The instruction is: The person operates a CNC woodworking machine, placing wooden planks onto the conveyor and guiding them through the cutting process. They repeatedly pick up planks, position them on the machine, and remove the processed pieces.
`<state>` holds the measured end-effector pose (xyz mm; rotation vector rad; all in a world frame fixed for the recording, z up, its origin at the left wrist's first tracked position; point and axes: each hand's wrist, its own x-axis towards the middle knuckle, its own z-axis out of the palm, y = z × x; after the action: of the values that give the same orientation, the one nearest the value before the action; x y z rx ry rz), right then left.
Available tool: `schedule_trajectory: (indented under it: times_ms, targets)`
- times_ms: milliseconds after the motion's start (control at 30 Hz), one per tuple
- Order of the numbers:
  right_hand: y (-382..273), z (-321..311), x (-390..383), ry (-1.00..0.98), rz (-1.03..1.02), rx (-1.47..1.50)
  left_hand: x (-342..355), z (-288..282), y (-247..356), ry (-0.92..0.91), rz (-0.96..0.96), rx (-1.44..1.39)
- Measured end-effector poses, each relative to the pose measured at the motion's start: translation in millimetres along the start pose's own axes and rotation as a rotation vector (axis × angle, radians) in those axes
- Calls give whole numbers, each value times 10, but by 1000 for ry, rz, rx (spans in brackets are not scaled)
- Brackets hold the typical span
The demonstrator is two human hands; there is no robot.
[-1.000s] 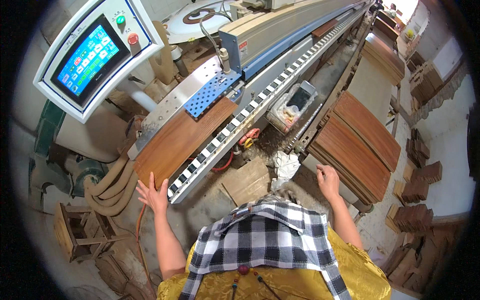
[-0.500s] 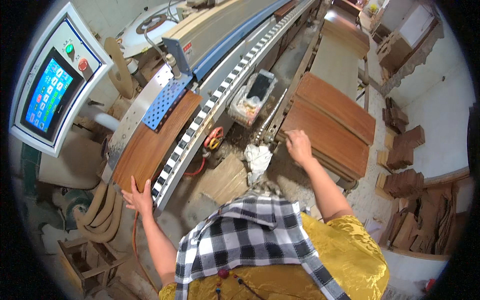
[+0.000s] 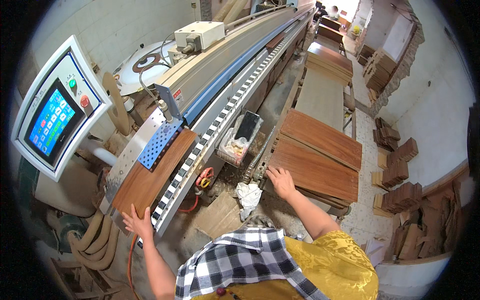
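A brown wood panel (image 3: 150, 177) lies on the feed end of a long edge-banding machine (image 3: 235, 65), partly under a blue perforated plate (image 3: 159, 143). My left hand (image 3: 136, 222) presses flat, fingers spread, on the panel's near edge. A black-and-white toothed feed track (image 3: 200, 150) runs beside the panel. My right hand (image 3: 281, 181) rests with fingers apart on the near corner of a stack of brown wood panels (image 3: 320, 155) to the right, holding nothing.
A control screen (image 3: 52, 122) with a green and a red button stands at left. A basket (image 3: 239, 140) holding a dark phone hangs off the machine. A white rag (image 3: 249, 196) and board lie on the floor. Wood block piles (image 3: 397, 172) stand right.
My left hand has moved onto the panel's near edge and the panel sits further under the blue plate. My right hand has dropped onto the near corner of the stack.
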<state>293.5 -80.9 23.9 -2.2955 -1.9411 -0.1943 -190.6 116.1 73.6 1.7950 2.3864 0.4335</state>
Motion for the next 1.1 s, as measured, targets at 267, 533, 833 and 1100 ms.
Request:
schedule_trajectory:
  times_ms: [267, 533, 833, 1100]
  targets:
    - [-311, 175, -850, -115, 580, 936, 38, 163, 703, -85, 26, -48]
    - [757, 479, -1423, 561, 1576, 2031, -91, -6, 324, -57, 165, -68]
    - [320, 381, -1630, 510, 1491, 2240, -312, 34, -523, 114, 251, 73]
    - [548, 358, -1685, 621, 1254, 2225, -313, -19, -507, 59, 236, 8]
